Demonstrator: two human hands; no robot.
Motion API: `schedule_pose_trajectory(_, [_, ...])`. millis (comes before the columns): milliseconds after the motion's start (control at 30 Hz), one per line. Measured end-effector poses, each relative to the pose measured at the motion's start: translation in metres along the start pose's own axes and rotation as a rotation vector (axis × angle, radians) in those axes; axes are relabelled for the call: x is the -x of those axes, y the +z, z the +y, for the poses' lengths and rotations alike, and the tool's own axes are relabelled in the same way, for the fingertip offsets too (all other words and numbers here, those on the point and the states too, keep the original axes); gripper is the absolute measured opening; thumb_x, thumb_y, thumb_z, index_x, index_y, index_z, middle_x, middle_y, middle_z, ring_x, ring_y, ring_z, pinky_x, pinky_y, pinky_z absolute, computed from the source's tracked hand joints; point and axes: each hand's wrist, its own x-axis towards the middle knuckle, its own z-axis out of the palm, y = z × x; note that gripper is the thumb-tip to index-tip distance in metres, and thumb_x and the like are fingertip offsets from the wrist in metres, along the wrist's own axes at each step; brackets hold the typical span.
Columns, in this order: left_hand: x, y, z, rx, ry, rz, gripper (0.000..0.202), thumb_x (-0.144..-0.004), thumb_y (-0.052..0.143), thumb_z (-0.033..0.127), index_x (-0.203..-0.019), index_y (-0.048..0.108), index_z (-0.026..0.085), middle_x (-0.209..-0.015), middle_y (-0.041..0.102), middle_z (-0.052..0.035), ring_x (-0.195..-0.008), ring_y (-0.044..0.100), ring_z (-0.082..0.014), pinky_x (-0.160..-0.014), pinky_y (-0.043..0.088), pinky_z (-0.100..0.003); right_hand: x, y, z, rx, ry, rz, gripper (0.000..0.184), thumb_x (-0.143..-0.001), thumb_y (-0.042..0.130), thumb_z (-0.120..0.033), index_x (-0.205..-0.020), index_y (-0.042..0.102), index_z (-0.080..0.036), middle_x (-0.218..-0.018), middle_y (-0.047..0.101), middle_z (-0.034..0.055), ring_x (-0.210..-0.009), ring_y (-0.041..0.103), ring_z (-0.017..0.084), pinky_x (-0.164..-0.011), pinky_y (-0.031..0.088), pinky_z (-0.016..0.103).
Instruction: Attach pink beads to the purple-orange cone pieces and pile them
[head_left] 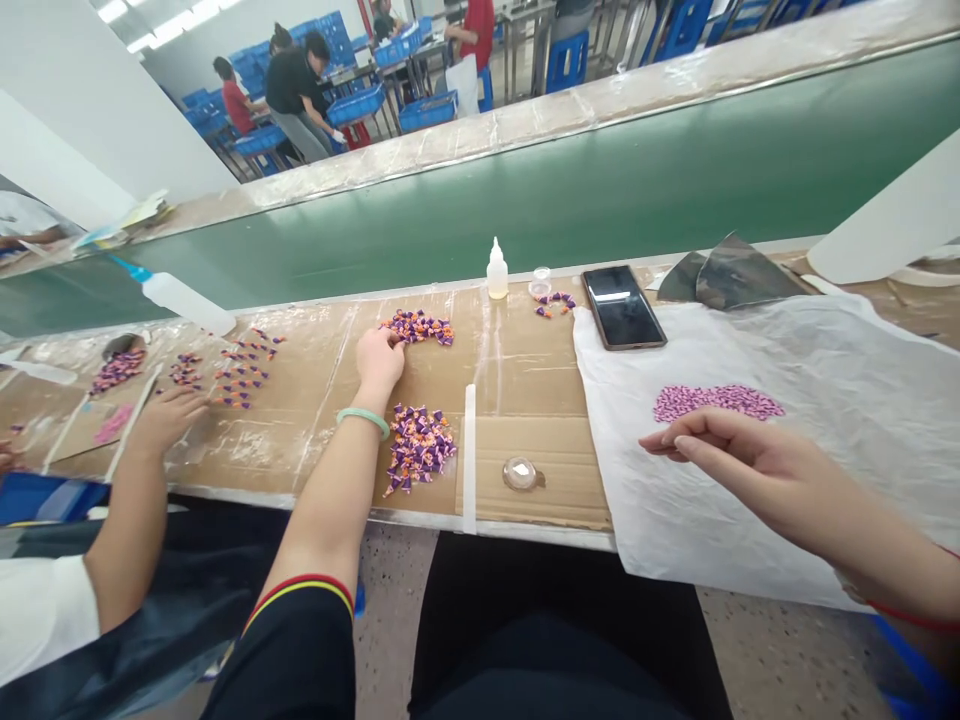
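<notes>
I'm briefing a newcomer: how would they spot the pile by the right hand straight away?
Find the wrinkled white sheet on the right of the brown tabletop. On it, just beyond the right hand and nearer than the black phone, lies an elongated heap of tiny pink pieces. Its pink colour sets it apart from the purple and orange pile at the left hand.

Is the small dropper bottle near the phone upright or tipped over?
Upright: the small dropper bottle stands on its base, nozzle pointing up.

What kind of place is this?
Probably a factory workroom: there's a long green strip, perhaps a conveyor, blue crates at the back, and heaps of tiny purple-and-orange pieces.
</notes>
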Motion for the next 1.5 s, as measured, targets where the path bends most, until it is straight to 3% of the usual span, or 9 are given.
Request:
schedule_pose_trajectory(200, [0.009, -0.008, 0.003, 0.093, 0.006, 0.031, 0.021, -0.094, 0.065, 0.031, -0.107, 0.066, 0.014, -0.121, 0.064, -0.0094, -0.117, 0.059, -0.0272, -0.102, 0.047, -0.051, 0.000, 0.002, 0.010, -0.060, -0.047, 0.007, 0.052, -0.083, 0.053, -0.073, -0.084, 0.071, -0.023, -0.099, 0.077, 0.0114, -0.097, 0.072, 0.031, -0.081, 0.058, 0.042])
schedule_pose_trajectory(367, [0.025, -0.023, -0.005, 0.311, -0.057, -0.007, 0.027, -0.097, 0.064, 0.035, -0.114, 0.065, 0.014, -0.111, 0.068, -0.0081, -0.096, 0.067, -0.0212, -0.085, 0.058, -0.041, 0.001, -0.004, 0.014, -0.029, -0.030, 0.042, 0.056, -0.081, 0.051, -0.076, -0.085, 0.072, -0.025, -0.100, 0.077, 0.0111, -0.098, 0.072, 0.032, -0.081, 0.058, 0.042])
schedule_pose_trajectory(500, [0.044, -0.034, -0.010, 0.521, -0.103, -0.071, 0.024, -0.098, 0.062, 0.036, -0.104, 0.065, 0.013, -0.092, 0.067, -0.0034, -0.073, 0.064, -0.0140, -0.066, 0.057, -0.030, 0.001, -0.009, 0.021, 0.028, -0.068, 0.064, 0.051, -0.087, 0.046, -0.071, -0.085, 0.069, -0.025, -0.098, 0.076, 0.0091, -0.095, 0.071, 0.029, -0.079, 0.057, 0.039])
schedule_pose_trajectory(633, [0.066, -0.044, -0.002, 0.696, -0.077, -0.152, 0.037, -0.081, 0.074, 0.049, -0.079, 0.061, 0.015, -0.065, 0.060, 0.0028, -0.051, 0.051, -0.0087, -0.048, 0.042, -0.021, -0.010, -0.014, 0.041, 0.401, -0.182, 0.209, 0.036, -0.092, 0.042, -0.051, -0.088, 0.065, -0.024, -0.091, 0.073, 0.0087, -0.079, 0.068, 0.027, -0.065, 0.051, 0.038])
schedule_pose_trajectory(733, [0.082, -0.051, 0.012, 0.785, -0.043, -0.215, 0.048, -0.060, 0.078, 0.058, -0.069, 0.056, 0.017, -0.059, 0.059, 0.0023, -0.045, 0.047, -0.0081, -0.042, 0.033, -0.019, -0.023, -0.019, 0.058, 0.591, -0.247, 0.334, 0.037, -0.088, 0.045, -0.046, -0.102, 0.067, -0.020, -0.100, 0.073, 0.0141, -0.086, 0.069, 0.032, -0.071, 0.052, 0.043])
schedule_pose_trajectory(900, [0.112, -0.065, 0.040, 0.842, 0.014, -0.265, 0.034, -0.060, 0.074, 0.048, -0.068, 0.061, 0.017, -0.054, 0.056, 0.0026, -0.044, 0.046, -0.0091, -0.043, 0.034, -0.020, -0.034, -0.019, 0.071, 0.660, -0.211, 0.290, 0.037, -0.085, 0.048, -0.046, -0.101, 0.067, -0.020, -0.104, 0.073, 0.0151, -0.087, 0.068, 0.034, -0.067, 0.051, 0.044])
schedule_pose_trajectory(1167, [0.161, -0.084, 0.080, 0.845, 0.110, -0.277, 0.015, -0.063, 0.074, 0.030, -0.070, 0.068, 0.019, -0.064, 0.065, -0.0005, -0.059, 0.059, -0.0136, -0.057, 0.048, -0.024, -0.030, -0.015, 0.053, 0.554, -0.238, 0.251, 0.022, -0.085, 0.048, -0.040, -0.077, 0.060, -0.023, -0.085, 0.070, 0.0153, -0.072, 0.063, 0.033, -0.060, 0.043, 0.043])
schedule_pose_trajectory(1367, [0.183, -0.097, 0.091, 0.845, 0.213, -0.339, 0.012, -0.071, 0.069, 0.030, -0.071, 0.064, 0.019, -0.056, 0.060, 0.0018, -0.048, 0.053, -0.0113, -0.046, 0.044, -0.022, -0.032, -0.015, 0.049, 0.492, -0.257, 0.267, 0.018, -0.082, 0.050, -0.034, -0.069, 0.054, -0.024, -0.075, 0.067, 0.0103, -0.065, 0.057, 0.026, -0.059, 0.040, 0.038])
schedule_pose_trajectory(1500, [0.194, -0.095, 0.092, 0.828, 0.264, -0.322, 0.010, -0.070, 0.071, 0.028, -0.070, 0.067, 0.019, -0.060, 0.065, -0.0003, -0.053, 0.059, -0.0126, -0.049, 0.047, -0.021, -0.031, -0.016, 0.050, 0.460, -0.242, 0.271, 0.014, -0.081, 0.051, -0.028, -0.070, 0.057, -0.022, -0.076, 0.066, 0.0078, -0.073, 0.058, 0.024, -0.070, 0.044, 0.037])
